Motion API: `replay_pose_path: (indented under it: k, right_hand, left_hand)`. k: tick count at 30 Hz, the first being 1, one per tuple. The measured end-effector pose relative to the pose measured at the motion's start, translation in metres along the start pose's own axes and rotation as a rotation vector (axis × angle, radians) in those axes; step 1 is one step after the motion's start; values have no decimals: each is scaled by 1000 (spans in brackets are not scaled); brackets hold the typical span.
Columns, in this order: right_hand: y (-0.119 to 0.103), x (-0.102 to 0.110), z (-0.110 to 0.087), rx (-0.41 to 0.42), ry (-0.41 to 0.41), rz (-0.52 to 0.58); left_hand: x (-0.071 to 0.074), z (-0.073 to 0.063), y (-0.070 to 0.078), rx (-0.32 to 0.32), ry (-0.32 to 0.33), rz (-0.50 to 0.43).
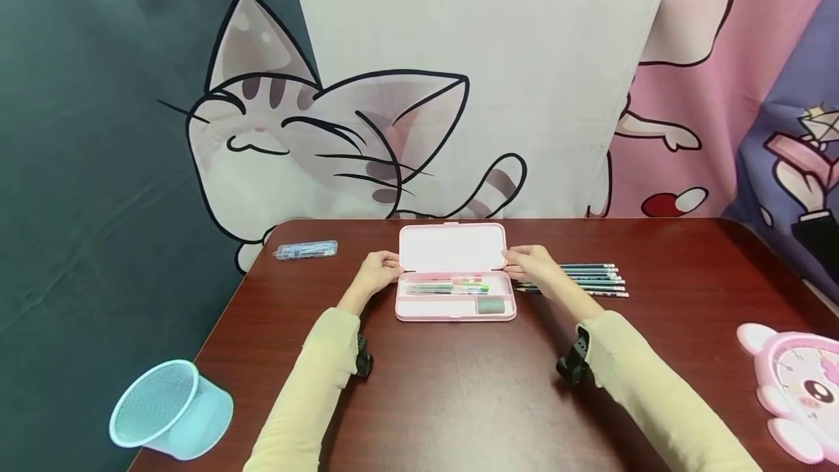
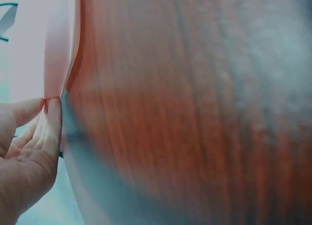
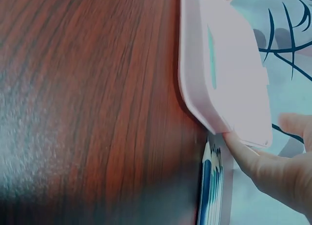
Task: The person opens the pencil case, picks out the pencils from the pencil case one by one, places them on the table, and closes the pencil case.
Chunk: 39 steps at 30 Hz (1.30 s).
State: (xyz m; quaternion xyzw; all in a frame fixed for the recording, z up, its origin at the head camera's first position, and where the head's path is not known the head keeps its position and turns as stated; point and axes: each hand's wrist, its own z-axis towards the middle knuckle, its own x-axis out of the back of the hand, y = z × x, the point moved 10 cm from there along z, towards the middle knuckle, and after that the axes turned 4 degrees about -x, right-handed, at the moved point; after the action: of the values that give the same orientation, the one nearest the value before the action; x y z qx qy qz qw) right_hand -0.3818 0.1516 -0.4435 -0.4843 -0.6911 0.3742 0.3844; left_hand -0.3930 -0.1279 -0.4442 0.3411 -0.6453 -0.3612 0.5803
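An open pink pencil case [image 1: 455, 316] lies on the table, its white-lined lid [image 1: 452, 247] raised at the back. Several pens [image 1: 448, 288] lie in its tray, and a grey-green eraser-like block [image 1: 490, 305] sits in the front right compartment. My left hand [image 1: 380, 272] is at the case's left side by the hinge; its thumb and forefinger pinch the corner in the left wrist view. On the opposite side, my right hand [image 1: 532, 264] reaches the lid's right edge. In the right wrist view one fingertip [image 3: 234, 141] touches the case's corner, another finger standing apart.
Several pencils [image 1: 593, 280] lie beside and partly behind my right hand. A clear blue pen box [image 1: 305, 250] sits at the back left. A light-blue mesh bin [image 1: 203, 414] stands front left, a pink animal-shaped clock [image 1: 780, 374] front right. A cartoon curtain [image 1: 550, 35] hangs behind the table.
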Motion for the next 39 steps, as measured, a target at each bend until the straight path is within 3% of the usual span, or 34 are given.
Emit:
replay_pose_path:
  k: [4, 11, 19, 22, 24, 26, 32, 35, 39]
  right_hand:
    - [-5, -1, -3, 12, -17, 57]
    - [-8, -2, -4, 14, -16, 113]
    - [-8, -6, -2, 16, -42, 113]
    - [-6, -3, -4, 5, -44, 87]
    - [-4, -2, -6, -7, -47, 72]
    - [-2, -2, -8, -11, -66, 41]
    - [8, -1, -18, 2, -157, -56]
    - [14, -1, -24, 43, -228, -81]
    - [19, -3, -33, 113, -298, -96]
  left_hand:
    - [5, -3, 12, -111, 74, 116]
    - [9, -11, 25, -241, 162, 179]
    - [14, -17, 27, -241, 198, 227]
    - [15, -17, 23, -181, 182, 203]
    - [14, -17, 18, -129, 139, 141]
    - [11, -18, 12, -61, 56, 40]
    - [-8, -29, 2, 95, -288, -273]
    - [-14, -36, 4, 87, -390, -317]
    - [-19, -43, 4, 29, -460, -253]
